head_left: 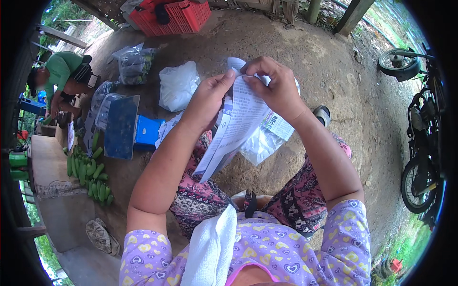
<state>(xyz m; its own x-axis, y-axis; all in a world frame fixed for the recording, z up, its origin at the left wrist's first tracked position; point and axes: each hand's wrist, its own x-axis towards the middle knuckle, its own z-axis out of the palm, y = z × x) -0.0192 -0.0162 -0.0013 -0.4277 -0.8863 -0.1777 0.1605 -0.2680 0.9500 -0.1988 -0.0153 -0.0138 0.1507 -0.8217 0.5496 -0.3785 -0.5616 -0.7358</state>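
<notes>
Left hand (209,99), right hand (279,86) both pinching printed sheets (238,119) (plastic bag (260,147) showing beside).

Has uneven, packed brown earth floor (353,128). At left, includes low tan ledge (47,164) with cracked, chipped edge, smooth grey surface (67,219) beside it. Stands open to green vegetation (398,21) at both sides, with angular brown wooden post (354,18) at top right. Gets bright daylight outside, softer shade over floor. Shows dark-framed motorcycle (418,119) at right.
</notes>
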